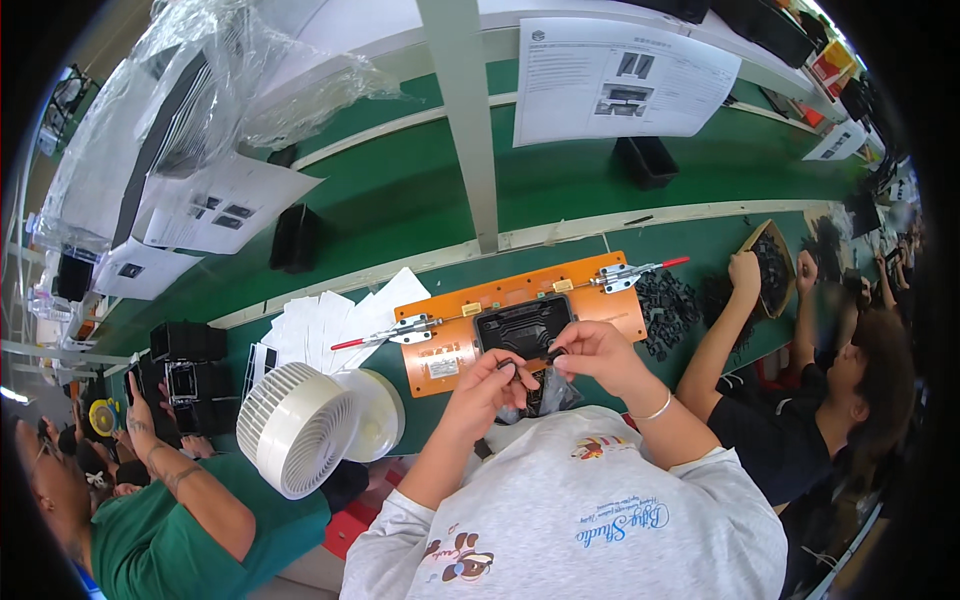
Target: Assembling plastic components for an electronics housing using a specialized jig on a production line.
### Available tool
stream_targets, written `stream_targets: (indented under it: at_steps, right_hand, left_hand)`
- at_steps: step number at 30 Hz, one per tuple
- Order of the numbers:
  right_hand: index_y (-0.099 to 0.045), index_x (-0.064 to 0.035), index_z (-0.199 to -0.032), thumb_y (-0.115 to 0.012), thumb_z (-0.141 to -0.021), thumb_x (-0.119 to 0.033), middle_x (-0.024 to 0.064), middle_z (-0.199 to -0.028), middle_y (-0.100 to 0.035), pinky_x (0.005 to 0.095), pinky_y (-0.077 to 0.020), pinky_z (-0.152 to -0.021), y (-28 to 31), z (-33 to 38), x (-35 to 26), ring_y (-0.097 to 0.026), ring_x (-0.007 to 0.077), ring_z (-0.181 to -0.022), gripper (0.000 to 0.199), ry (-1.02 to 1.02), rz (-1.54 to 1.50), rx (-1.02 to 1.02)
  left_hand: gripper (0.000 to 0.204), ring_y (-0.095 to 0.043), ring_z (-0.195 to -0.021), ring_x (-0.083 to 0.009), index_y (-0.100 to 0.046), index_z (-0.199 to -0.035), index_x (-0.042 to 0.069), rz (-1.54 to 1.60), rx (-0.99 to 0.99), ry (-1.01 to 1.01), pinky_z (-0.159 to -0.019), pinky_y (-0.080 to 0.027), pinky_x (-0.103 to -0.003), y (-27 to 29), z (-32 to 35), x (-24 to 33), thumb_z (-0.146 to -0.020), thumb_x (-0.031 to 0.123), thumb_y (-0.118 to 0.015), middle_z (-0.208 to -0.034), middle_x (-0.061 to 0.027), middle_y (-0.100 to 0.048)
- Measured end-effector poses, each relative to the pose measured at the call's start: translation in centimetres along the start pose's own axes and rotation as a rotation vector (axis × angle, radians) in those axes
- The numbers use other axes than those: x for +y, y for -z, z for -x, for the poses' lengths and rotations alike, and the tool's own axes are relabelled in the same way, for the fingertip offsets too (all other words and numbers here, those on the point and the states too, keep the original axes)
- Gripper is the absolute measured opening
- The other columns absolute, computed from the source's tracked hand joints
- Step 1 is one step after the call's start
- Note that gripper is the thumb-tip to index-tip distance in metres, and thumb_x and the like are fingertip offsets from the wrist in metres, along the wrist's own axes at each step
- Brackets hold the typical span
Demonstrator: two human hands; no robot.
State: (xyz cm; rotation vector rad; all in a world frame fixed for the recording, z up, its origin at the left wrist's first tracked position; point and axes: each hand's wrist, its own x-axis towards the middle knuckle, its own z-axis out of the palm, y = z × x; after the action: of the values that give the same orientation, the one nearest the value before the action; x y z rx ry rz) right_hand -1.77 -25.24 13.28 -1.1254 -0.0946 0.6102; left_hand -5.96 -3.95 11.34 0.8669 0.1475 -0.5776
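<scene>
Right over the near edge of the green bench (420, 190), both hands meet just in front of the orange jig plate (610, 310) with the black tray-like part (524, 326) seated in its middle. Left hand (487, 383) has its fingertips pinched together on a small black piece (508, 363), and the right hand (583, 349) pinches what looks like the other end near the tray's front edge, though it's tiny and I can't tell its shape for sure. To do this bit well I'd keep both pinches close to the tips, wrists low, and line the piece up square to the tray before pressing. Toggle clamps (415, 328) sit either side, white fan (300, 428) to the left.
</scene>
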Motion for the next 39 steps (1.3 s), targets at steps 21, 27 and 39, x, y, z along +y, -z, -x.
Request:
stream_targets:
  at_steps: [21, 27, 39]
  right_hand:
    - [-0.061, -0.0019, -0.094, -0.061, -0.079, 0.001, 0.0053, -0.079, -0.064, 0.0224, -0.0488, -0.06, 4.8, -4.7, 5.0, -0.061, 0.0117, -0.069, 0.015, -0.202, 0.091, 0.153]
    - [-0.062, 0.0018, -0.084, -0.062, -0.075, 0.009, 0.0042, -0.074, -0.058, 0.0228, -0.0462, -0.061, 7.6, -9.7, 3.2, -0.058, 0.0105, -0.069, 0.012, 0.107, 0.799, 0.252]
    - [-0.067, -0.0009, -0.08, -0.072, -0.064, 0.004, 0.011, -0.076, -0.06, 0.0334, -0.0484, -0.067, 10.2, -12.5, 4.5, -0.059, 0.0271, -0.074, 0.018, 0.261, 1.087, 0.108]
  left_hand:
    - [0.009, -0.041, -0.058, -0.0061, -0.044, -0.094, 0.009, -0.195, 0.139, 0.141, -0.05, -0.035, -0.02, 1.1, -1.7, -3.6, -0.095, 0.017, -0.048, -0.075, -0.0009, -0.051]
    - [0.012, -0.04, -0.058, -0.0042, -0.051, -0.102, 0.007, -0.248, 0.216, 0.204, -0.049, -0.033, -0.018, 3.9, -1.2, -3.6, -0.093, 0.014, -0.053, -0.075, 0.0006, -0.051]
    - [0.018, -0.058, -0.064, -0.0085, -0.064, -0.102, 0.003, -0.311, 0.42, 0.02, -0.054, -0.042, -0.02, 6.2, -0.4, -2.7, -0.084, 0.007, -0.063, -0.072, -0.0005, -0.061]
